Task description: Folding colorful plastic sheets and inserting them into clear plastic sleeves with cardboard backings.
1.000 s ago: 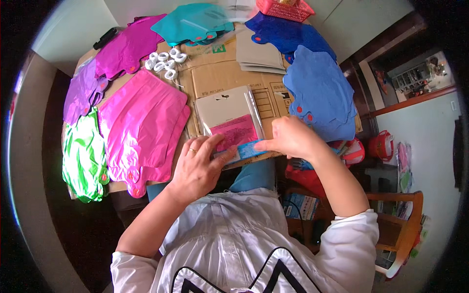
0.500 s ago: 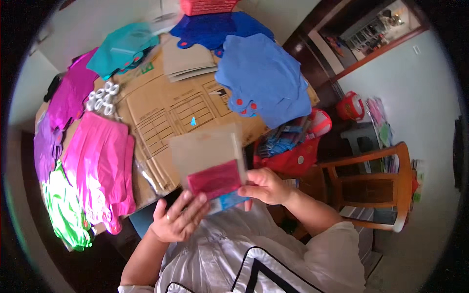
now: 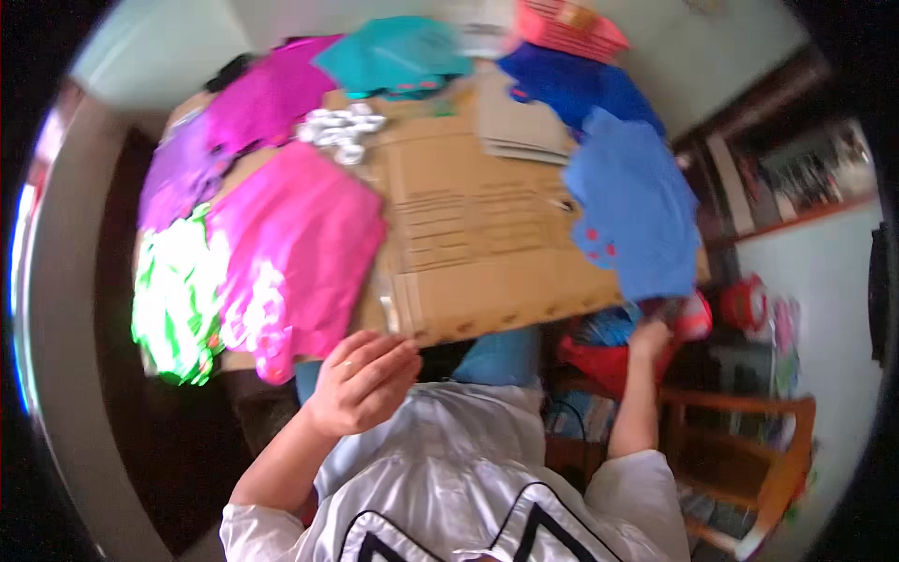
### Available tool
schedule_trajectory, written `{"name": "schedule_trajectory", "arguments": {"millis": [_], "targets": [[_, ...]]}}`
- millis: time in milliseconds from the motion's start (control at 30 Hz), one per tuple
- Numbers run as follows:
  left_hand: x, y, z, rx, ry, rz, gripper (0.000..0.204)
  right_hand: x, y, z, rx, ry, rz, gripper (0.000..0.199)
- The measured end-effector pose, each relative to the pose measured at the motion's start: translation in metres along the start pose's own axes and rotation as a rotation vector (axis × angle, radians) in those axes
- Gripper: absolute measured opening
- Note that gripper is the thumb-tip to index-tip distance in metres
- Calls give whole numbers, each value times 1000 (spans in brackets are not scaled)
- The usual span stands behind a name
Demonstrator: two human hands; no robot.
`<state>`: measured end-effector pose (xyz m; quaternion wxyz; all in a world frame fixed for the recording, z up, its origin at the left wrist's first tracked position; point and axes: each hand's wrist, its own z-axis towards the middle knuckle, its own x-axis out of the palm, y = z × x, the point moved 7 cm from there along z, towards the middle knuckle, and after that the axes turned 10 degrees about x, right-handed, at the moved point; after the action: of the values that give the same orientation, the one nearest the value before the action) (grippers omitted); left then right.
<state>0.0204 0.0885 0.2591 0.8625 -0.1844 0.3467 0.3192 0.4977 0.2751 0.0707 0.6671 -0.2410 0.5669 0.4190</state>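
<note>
Head view shows the left hand [image 3: 361,382] hovering loosely curled and empty at the near edge of the flattened cardboard sheet [image 3: 487,234]. Right hand [image 3: 653,335] reaches down past the near right corner toward a red bin [image 3: 609,361]; blur hides whether it grips anything. Sorting looks well along: pink garment [image 3: 290,253], green one [image 3: 173,300], blue one [image 3: 637,215] lie spread out. Pink's long axis runs far-to-near, hem toward the person.
</note>
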Motion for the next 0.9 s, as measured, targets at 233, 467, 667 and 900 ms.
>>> {"name": "schedule_trajectory", "arguments": {"millis": [233,467,667,900], "targets": [[-72,32,-31,-205,-8,167,24,21,-14,49,214,437,569,21],[-85,50,-54,-349,139,195,30,40,28,7,-138,117,76,30],[-79,54,-66,-380,236,160,30,31,-1,0,-37,60,147,22],[-72,52,-65,-393,290,143,37,131,-6,30,-54,561,-169,30]]}}
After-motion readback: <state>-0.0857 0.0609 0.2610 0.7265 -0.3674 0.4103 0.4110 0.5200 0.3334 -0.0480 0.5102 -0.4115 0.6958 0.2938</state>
